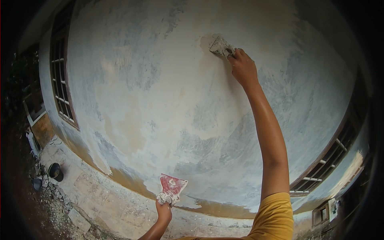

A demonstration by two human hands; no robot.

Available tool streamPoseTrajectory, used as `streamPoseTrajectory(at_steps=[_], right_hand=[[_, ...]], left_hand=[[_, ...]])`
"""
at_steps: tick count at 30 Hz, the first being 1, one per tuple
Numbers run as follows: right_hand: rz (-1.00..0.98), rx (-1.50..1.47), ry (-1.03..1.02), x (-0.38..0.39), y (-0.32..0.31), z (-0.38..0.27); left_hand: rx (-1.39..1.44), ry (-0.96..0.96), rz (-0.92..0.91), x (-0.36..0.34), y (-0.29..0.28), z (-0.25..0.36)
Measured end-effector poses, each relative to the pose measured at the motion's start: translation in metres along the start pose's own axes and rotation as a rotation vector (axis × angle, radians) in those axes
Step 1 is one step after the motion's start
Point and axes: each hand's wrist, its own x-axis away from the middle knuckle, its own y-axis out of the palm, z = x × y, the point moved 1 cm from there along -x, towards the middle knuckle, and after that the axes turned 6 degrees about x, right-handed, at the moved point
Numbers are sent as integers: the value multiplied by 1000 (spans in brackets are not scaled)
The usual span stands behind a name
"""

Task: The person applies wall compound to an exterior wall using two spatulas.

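Note:
High on the wall (pixel 160 100), my right hand (pixel 243 67) grips a putty knife (pixel 221 45) caked with pale filler. Its blade lies against the wall beside a damp-looking beige patch of filler (pixel 206 41). Lower down, my left hand (pixel 163 209) is closed round the lower end of a red, flared putty scraper (pixel 173 185). White filler smears its red face, and a lump of it sits near my fingers. The wall is coated unevenly in white, grey and beige, with an ochre band along its foot.
A barred window (pixel 61 76) is at the left and another window (pixel 326 160) at the right. A dark bucket (pixel 55 172) stands on the paved ground (pixel 96 196) at the lower left, near rubble (pixel 56 204).

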Motion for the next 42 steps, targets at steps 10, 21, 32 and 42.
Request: streamPoseTrajectory(at_steps=[10, 21, 32, 42], right_hand=[[-89, 53, -3, 9, -15, 12], [-154, 33, -54, -8, -16, -6], [-109, 37, -86, -9, -13, -9], [-59, 27, -56, 12, -22, -7]], left_hand=[[26, -3, -22, 3, -8, 5], [-21, -44, -27, 5, -7, -2], [-17, -11, -18, 12, -3, 0], [43, -12, 44, 18, 5, 7]])
